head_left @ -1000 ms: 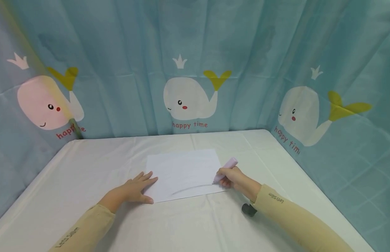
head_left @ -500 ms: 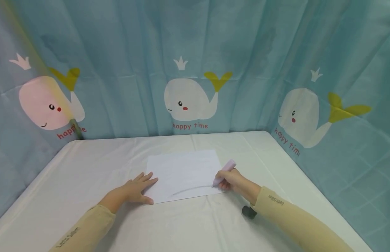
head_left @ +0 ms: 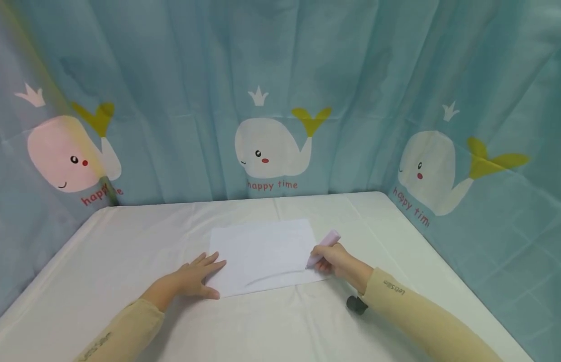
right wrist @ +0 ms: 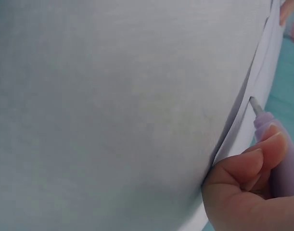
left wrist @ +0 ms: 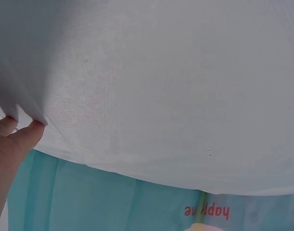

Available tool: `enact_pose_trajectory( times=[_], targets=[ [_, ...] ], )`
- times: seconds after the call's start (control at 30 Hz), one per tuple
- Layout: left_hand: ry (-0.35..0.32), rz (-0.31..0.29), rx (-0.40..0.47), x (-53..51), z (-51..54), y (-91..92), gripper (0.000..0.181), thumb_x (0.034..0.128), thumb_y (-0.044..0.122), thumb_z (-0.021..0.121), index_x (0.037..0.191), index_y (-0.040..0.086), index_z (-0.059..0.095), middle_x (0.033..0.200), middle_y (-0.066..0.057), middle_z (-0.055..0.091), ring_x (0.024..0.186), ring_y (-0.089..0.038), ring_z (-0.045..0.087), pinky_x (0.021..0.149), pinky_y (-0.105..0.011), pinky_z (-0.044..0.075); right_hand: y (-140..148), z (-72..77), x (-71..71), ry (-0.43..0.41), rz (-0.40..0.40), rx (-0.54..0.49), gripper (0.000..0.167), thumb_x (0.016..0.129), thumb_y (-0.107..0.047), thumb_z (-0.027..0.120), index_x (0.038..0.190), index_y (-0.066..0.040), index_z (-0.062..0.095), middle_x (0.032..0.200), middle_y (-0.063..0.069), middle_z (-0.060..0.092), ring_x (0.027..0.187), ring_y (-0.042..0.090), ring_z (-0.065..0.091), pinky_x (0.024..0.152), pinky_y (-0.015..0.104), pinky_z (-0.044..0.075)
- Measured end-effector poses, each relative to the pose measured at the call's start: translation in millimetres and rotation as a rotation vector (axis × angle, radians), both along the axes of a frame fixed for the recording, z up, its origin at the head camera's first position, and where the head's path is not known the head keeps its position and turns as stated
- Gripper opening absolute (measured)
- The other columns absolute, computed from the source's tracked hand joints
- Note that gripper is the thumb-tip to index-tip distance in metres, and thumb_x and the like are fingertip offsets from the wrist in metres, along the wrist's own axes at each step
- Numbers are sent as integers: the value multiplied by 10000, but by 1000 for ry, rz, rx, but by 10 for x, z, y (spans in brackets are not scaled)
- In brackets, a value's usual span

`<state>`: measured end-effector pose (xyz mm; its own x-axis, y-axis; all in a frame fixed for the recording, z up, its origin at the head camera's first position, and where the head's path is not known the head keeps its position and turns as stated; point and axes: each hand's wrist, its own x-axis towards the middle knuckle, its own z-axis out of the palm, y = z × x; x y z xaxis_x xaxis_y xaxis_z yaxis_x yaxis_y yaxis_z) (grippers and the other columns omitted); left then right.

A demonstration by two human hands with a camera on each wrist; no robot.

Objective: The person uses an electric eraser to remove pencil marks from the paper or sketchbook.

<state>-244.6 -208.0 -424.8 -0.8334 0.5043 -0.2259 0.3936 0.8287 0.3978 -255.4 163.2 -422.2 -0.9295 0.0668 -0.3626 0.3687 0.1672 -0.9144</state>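
Note:
A white sheet of paper (head_left: 262, 251) lies on the white-covered table, with a faint grey curved line near its front edge. My left hand (head_left: 191, 279) rests with spread fingers on the paper's left edge; part of that hand (left wrist: 14, 144) shows at the left of the left wrist view. Near the front right corner, my right hand (head_left: 332, 259) grips a light purple marker (head_left: 330, 238), its tip down at the right end of the line. The right wrist view shows thumb and fingers of the right hand (right wrist: 248, 187) pinching the marker (right wrist: 284, 168), tip at the paper (right wrist: 240, 132).
A small black cylindrical object (head_left: 356, 304) lies on the table (head_left: 262, 332) beside the right sleeve, partly hidden by it. Blue-green curtains (head_left: 171, 151) with white whales and "happy time" lettering stand behind the table and along both sides.
The right hand with the marker has shifted slightly down and left from the first frame to the half-second one, then hardly moved. The whole head view has shifted slightly. The left hand stays on the paper.

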Motion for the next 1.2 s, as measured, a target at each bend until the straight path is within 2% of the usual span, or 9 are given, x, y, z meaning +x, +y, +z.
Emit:
enact_pose_trajectory(
  times=[0.1, 0.3, 0.43, 0.6, 0.73, 0.9, 1.07, 1.2],
  targets=[
    [1, 1, 3, 11, -5, 9, 887, 763, 451, 784, 1457, 45, 410, 1544, -264, 232, 1402, -532, 107, 1011, -763, 106, 2, -7, 15, -11, 32, 2, 139, 777, -44, 630, 885, 40, 605, 548, 37, 540, 463, 83, 462, 470, 173, 394],
    [12, -4, 9, 10, 13, 15, 883, 767, 451, 780, 1453, 36, 410, 1541, -270, 232, 1398, -537, 110, 1003, -769, 109, -6, -17, -10, 5, 10, -15, 155, 775, -43, 632, 899, 45, 602, 549, 40, 537, 464, 85, 468, 468, 168, 383],
    [15, -3, 8, 15, 17, 10, 878, 768, 446, 782, 1453, 39, 412, 1541, -270, 234, 1399, -536, 111, 1002, -770, 108, -20, -26, -21, -7, 37, -12, 183, 779, -43, 633, 928, 62, 618, 548, 43, 544, 465, 87, 472, 470, 174, 391],
    [14, -2, 15, 25, 12, 10, 870, 769, 435, 786, 1453, 43, 417, 1542, -266, 238, 1401, -533, 112, 1002, -770, 113, -18, -26, -21, 4, 1, 0, 188, 774, -46, 632, 929, 60, 619, 555, 43, 541, 466, 86, 465, 472, 173, 387],
    [13, 0, 9, 22, 0, 7, 876, 767, 442, 784, 1457, 49, 414, 1545, -261, 235, 1403, -530, 109, 1005, -767, 112, -34, -29, 11, 2, 37, 6, 159, 780, -48, 634, 903, 53, 620, 554, 43, 545, 469, 89, 472, 474, 178, 397],
    [10, 0, 8, 18, -6, 6, 878, 772, 448, 780, 1462, 52, 407, 1549, -257, 229, 1403, -532, 104, 1005, -768, 111, -40, -28, -20, 4, -2, -1, 169, 779, -49, 639, 914, 43, 594, 559, 44, 539, 471, 90, 469, 478, 177, 384],
    [8, -1, 10, 24, 4, 11, 879, 771, 446, 781, 1459, 46, 409, 1546, -265, 228, 1400, -537, 103, 1003, -769, 109, -52, -35, -11, -15, 38, 19, 154, 786, -60, 640, 895, 21, 567, 547, 37, 540, 461, 84, 482, 471, 178, 393],
    [8, 2, 6, 24, 3, 13, 885, 769, 451, 781, 1462, 47, 405, 1549, -260, 227, 1404, -531, 101, 1008, -765, 110, -39, -35, 0, 0, 1, 15, 149, 780, -65, 641, 886, 24, 586, 556, 37, 537, 471, 89, 471, 479, 182, 377]
  ],
)
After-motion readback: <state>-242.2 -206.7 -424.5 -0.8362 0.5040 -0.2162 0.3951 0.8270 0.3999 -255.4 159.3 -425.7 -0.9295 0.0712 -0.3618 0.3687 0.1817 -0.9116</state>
